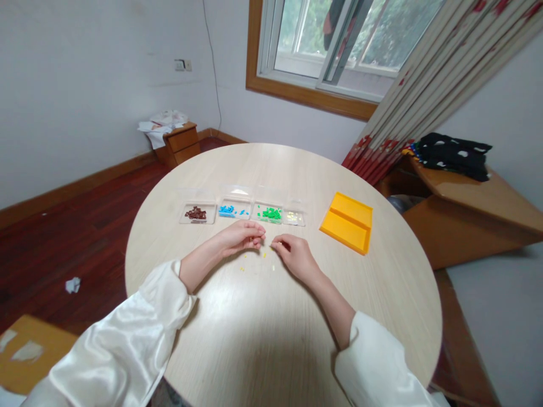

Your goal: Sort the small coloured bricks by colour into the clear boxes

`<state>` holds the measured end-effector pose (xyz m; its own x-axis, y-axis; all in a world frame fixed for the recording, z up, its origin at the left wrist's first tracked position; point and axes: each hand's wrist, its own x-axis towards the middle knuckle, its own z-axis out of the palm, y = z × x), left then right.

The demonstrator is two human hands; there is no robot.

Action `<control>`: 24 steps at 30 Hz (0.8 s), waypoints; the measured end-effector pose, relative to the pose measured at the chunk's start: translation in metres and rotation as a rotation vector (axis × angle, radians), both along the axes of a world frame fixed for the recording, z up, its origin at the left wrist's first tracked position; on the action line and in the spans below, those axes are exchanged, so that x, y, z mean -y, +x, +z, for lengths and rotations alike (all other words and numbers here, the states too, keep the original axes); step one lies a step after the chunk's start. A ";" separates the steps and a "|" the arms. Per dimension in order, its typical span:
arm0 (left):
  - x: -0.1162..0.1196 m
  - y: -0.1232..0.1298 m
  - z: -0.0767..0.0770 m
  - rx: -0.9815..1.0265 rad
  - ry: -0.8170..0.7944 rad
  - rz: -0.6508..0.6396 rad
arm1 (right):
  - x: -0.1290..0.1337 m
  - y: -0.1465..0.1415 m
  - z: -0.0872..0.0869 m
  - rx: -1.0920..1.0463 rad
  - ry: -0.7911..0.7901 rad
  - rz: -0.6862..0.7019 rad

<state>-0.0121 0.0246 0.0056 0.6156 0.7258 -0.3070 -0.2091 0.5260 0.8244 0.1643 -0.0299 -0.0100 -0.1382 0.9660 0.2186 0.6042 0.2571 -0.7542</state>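
My left hand (244, 236) is closed in a pinch just in front of the clear boxes; whatever its fingertips hold is too small to make out. Facing it, my right hand (294, 254) pinches what looks like a tiny yellow piece at its thumb and fingertip. A narrow gap separates the two hands. Several small yellow pieces (264, 255) lie loose on the table below them. Behind stand open clear boxes of small pieces: brown pieces (195, 213), blue pieces (226, 211), green pieces (272, 214) and pale yellow pieces (292, 216).
An open yellow case (345, 222) lies on the right side of the round wooden table (254, 339). Beyond the table are a small cabinet (182, 144) with papers, a long curtain (403, 96), and a wooden desk (470, 209) with dark cloth on it.
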 end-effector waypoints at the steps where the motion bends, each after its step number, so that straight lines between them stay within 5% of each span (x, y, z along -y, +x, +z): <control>1: 0.000 0.000 0.001 -0.009 0.001 -0.001 | -0.004 0.003 -0.003 -0.103 -0.004 -0.058; 6: 0.002 0.000 0.004 -0.057 0.015 0.011 | -0.018 0.012 -0.014 -0.400 -0.004 -0.263; 16: 0.000 0.002 -0.001 -0.093 0.064 0.013 | -0.046 0.025 -0.019 -0.227 0.312 -0.467; 24: 0.000 0.001 -0.001 -0.086 0.069 0.000 | -0.054 0.030 -0.024 -0.284 0.225 -0.489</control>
<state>-0.0114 0.0243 0.0043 0.5888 0.7475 -0.3075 -0.1364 0.4669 0.8737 0.1946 0.0239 -0.0336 0.4036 0.8285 0.3882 0.4759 0.1723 -0.8625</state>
